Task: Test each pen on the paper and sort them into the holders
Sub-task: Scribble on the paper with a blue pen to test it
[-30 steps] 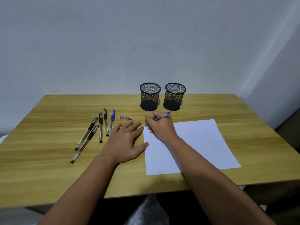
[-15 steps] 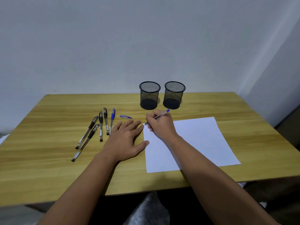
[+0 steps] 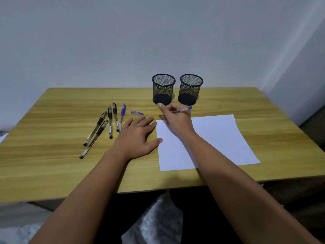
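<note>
My right hand (image 3: pixel 176 118) grips an uncapped blue pen (image 3: pixel 183 109) over the far left corner of the white paper (image 3: pixel 214 138), its tip near the paper's edge. My left hand (image 3: pixel 137 138) lies flat on the wooden table (image 3: pixel 52 164), its thumb touching the paper's left edge. The pen's blue cap (image 3: pixel 136 112) lies beyond my left fingers. Several capped pens, black ones (image 3: pixel 98 129) and one blue pen (image 3: pixel 122 115), lie in a fan to the left. Two black mesh holders, the left holder (image 3: pixel 163 88) and the right holder (image 3: pixel 190 89), stand side by side behind my right hand.
A pale wall rises right behind the table's far edge, with a corner at the right. The table's near edge runs just under my forearms. Something white shows at the far left edge (image 3: pixel 2 136).
My right hand has lifted slightly and shifted away from me, with the pen now lying flatter and pointing right. The left hand has stayed flat where it was.
</note>
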`<state>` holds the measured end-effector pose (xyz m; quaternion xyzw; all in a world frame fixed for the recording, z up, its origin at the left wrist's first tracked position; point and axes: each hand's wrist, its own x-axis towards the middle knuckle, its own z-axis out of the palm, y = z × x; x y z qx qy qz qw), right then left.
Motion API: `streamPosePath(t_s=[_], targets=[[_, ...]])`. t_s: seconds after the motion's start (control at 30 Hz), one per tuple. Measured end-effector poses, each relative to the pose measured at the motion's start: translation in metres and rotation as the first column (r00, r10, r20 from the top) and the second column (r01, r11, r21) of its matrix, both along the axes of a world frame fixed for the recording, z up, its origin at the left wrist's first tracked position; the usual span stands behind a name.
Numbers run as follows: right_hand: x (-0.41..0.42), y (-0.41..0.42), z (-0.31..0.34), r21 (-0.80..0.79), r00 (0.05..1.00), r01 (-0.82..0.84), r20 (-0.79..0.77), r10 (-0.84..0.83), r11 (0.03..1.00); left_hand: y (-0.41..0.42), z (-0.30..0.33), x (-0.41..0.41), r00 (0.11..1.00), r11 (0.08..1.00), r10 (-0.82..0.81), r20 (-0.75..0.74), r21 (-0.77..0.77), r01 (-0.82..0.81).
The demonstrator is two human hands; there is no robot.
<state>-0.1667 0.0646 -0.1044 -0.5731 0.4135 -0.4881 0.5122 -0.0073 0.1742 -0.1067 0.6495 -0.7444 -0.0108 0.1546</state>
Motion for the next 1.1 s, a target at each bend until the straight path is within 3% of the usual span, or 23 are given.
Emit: streamPosePath(t_s=[0.33, 0.63, 1.1], targets=[[-0.002, -0.003, -0.008, -0.063, 0.982, 0.019, -0.186, -0.031, 0.998, 0.000, 0.000, 0.000, 1.000, 1.000, -0.004, 0.014, 0.008, 0.004], [-0.001, -0.006, -0.013, -0.089, 0.980, -0.022, -0.199, 0.003, 0.996, -0.001, 0.001, 0.000, 1.000, 1.000, -0.012, 0.017, 0.001, 0.012], [-0.003, -0.005, -0.008, -0.159, 0.955, 0.057, -0.279, -0.100, 0.986, -0.001, 0.001, 0.000, 1.000, 1.000, -0.013, 0.012, 0.001, 0.013]])
